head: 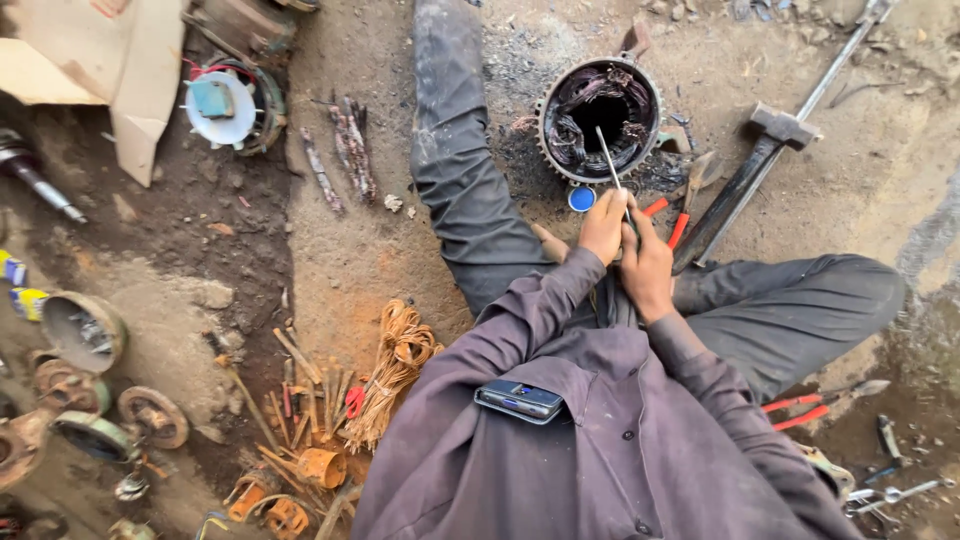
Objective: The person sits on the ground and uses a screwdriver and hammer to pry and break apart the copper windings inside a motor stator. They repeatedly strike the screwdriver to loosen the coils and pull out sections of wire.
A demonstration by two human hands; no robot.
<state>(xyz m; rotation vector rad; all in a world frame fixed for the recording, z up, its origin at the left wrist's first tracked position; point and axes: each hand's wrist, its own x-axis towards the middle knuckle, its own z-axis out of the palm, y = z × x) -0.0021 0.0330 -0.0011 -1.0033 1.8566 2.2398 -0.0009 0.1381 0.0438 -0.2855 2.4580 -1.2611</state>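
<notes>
My left hand (603,225) and my right hand (648,268) are pressed together in front of my lap, both closed on a thin metal rod (609,160). The rod slants up and away, and its tip reaches over the open middle of a round motor stator (572,105) lying on the dirt ground. Dark burnt windings line the inside of the stator. A small blue cap (581,198) lies just in front of the stator, near my left hand. Red-handled pliers (668,218) lie partly hidden behind my right hand.
A hammer (765,160) and a long metal bar (845,50) lie to the right. Copper wire bundles (395,362) and scrap pieces sit lower left, with round motor covers (85,330) further left. More red-handled pliers (800,410) lie lower right. A phone (518,400) sticks out of my shirt pocket.
</notes>
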